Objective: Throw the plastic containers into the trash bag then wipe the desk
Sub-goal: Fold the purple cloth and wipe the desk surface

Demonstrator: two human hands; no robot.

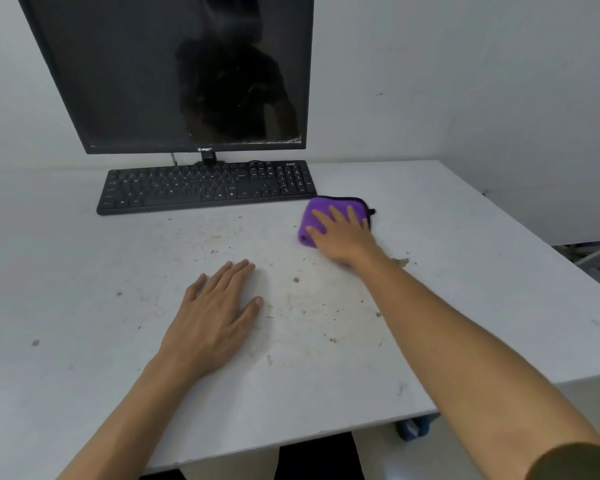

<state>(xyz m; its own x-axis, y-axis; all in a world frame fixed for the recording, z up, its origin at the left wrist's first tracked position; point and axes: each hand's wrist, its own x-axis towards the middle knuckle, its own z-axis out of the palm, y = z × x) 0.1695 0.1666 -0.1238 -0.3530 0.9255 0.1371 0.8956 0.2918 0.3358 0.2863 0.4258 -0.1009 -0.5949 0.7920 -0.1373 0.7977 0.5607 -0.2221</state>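
Crumbs and brown stains [326, 306] dot the white bench [83, 375] in the head view. The right hand [343, 233] lies spread flat on a folded purple cloth [312, 220] beside the keyboard [205, 187], pressing rather than gripping. The left hand [215, 313] rests open and empty, bracing. No containers or trash bag show. Wiping likely works best with firm overlapping strokes toward one edge.

A plain office workstation: a dark monitor [173, 71] and black keyboard [205, 187] on a stained white desk [83, 271].
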